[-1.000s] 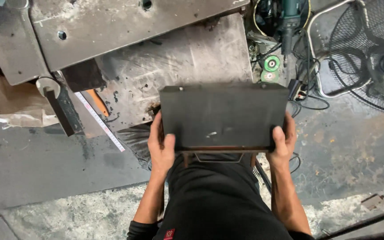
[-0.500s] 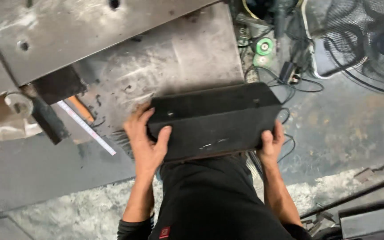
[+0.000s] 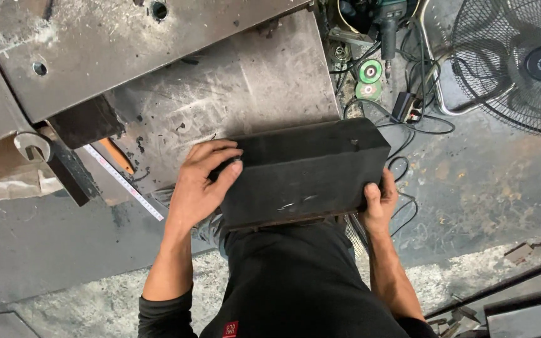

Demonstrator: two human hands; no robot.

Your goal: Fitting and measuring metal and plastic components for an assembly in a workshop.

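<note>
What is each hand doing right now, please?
Left hand: fingers spread flat on top of the black block, grip at its left end.
Right hand: closed grip on the block's right end.

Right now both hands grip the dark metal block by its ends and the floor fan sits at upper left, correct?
Not quite. In the head view the floor fan sits at upper right, not upper left. The rest holds: the left hand and right hand grip the dark metal block by its ends.

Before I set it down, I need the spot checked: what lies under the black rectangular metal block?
Scratched grey steel plate shows past its far edge, black-clothed legs below its near edge. Directly beneath the black rectangular metal block is covered.
</note>
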